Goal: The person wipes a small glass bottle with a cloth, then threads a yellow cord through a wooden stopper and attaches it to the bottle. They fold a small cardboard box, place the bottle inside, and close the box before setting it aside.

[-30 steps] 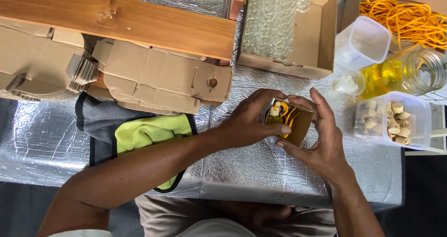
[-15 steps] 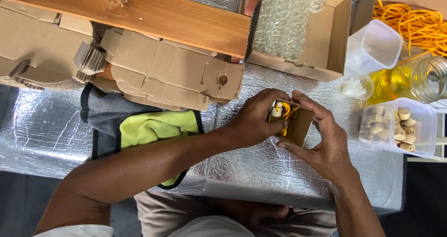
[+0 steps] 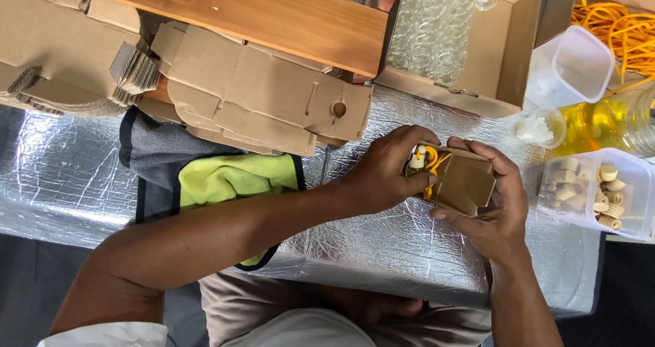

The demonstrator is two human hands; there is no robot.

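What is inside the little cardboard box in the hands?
Inside the small cardboard box sits a small bottle with yellow cord around its top. The left hand covers the bottle's lower part and the box bottom.

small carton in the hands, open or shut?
Open. The small brown carton shows its flap up and a corked bottle with yellow cord inside, held between left hand and right hand.

Small box (image 3: 465,183) plain brown cardboard; yellow cord and a cream cork (image 3: 417,158) inside it. Table (image 3: 382,244) cover silver foil, crinkled quilted pattern. Cloth (image 3: 225,180) neon yellow-green with black trim on grey. Flat cartons (image 3: 259,101) brown. Plank (image 3: 259,12) warm orange-brown wood grain. Bottles (image 3: 437,19) clear glass. Jar (image 3: 607,122) yellow liquid. Tub (image 3: 593,193) clear, beige corks. Cord pile (image 3: 614,33) orange-yellow.
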